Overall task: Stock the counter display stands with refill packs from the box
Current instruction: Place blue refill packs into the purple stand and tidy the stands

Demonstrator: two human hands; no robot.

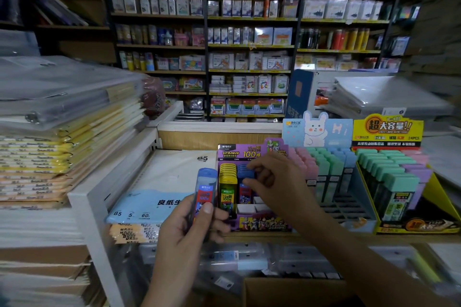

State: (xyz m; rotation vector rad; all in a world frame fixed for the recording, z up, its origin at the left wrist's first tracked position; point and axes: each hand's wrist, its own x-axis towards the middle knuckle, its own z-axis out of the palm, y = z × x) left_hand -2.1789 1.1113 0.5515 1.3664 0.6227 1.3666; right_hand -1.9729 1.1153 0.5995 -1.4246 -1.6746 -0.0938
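Observation:
My left hand (185, 229) holds a blue refill pack (205, 189) upright, just left of the purple display stand (249, 153). That stand has a row of yellow packs (227, 182) and a row of blue packs (245, 177). My right hand (274, 182) reaches into the blue row, its fingers pinched on a blue pack there. Right of it stand a pastel rabbit display stand (321, 132) and a yellow display stand (389, 129), both filled with pastel packs. A cardboard box (287, 289) lies open below the counter edge.
B5 paper pads (154, 204) lie left of the stands. A tall pile of notebooks (62, 132) rises at the left on a white rack (99, 197). Wrapped folders (384, 97) are stacked at back right. Stocked shelves (249, 57) fill the far wall.

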